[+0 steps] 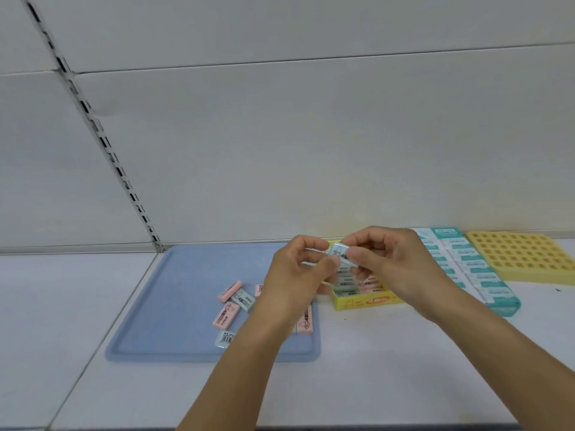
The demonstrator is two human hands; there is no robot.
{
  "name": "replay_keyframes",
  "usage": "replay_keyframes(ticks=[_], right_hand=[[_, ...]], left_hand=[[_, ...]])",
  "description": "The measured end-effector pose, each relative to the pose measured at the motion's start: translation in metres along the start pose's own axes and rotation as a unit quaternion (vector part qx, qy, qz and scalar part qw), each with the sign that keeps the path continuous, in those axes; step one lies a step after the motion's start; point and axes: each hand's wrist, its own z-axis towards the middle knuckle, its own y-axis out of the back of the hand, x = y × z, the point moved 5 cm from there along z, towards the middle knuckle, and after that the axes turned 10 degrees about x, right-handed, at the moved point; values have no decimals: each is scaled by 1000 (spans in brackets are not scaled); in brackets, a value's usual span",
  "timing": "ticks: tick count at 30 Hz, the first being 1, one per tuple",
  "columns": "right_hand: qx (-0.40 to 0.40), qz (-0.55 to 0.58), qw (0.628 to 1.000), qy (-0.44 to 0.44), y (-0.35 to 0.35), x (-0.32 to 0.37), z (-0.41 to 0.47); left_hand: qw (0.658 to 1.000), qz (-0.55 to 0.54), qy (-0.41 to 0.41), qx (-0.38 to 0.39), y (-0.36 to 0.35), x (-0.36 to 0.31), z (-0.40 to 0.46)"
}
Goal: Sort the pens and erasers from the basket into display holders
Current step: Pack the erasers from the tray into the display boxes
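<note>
- Both hands meet above the far left corner of a small yellow cardboard display box (361, 301), and between them they hold one pale mint-green rectangular eraser (340, 255) in a printed wrapper.
- The left hand (295, 269) has its fingers curled, with thumb and fingertips pinching the left end of that eraser.
- The right hand (392, 262) also has curled fingers, and its thumb and forefinger grasp the eraser's right end.
- The held eraser is raised off the white shelf surface (389, 368), just over the yellow box.
- Inside the yellow box, pink and pale green wrapped erasers stand packed in rows; the hands hide much of its contents.
- To the left lies a flat blue plastic tray (174, 293) with a low rim. Loose on it are several erasers: a pink one (230, 290) furthest away, a pale green one (243, 301) touching it, another pink one (226, 315) nearer, and a pale green one with a barcode (225, 338) nearest. More are partly hidden by the left forearm.
- Right of the yellow box sits a long teal and white carton (473, 269) filled with white-and-teal wrapped erasers in rows.
- Far right is a yellow plastic holder (525, 253) with a grid of round holes.
</note>
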Motion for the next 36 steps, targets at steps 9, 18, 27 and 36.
replay_keyframes(ticks=[9,18,27,36], right_hand=[[31,-200,975,-92,14,-26,4],[82,-278,947,-135,12,-24,15],[117,-325,928,-141,2,-24,23],[69,-529,841,-91,-12,-16,15]], left_hand=[[745,613,-191,181,1,29,13],[835,483,-198,173,3,44,18],[864,451,-183,132,-1,48,17],[875,434,-176,119,-1,48,16]])
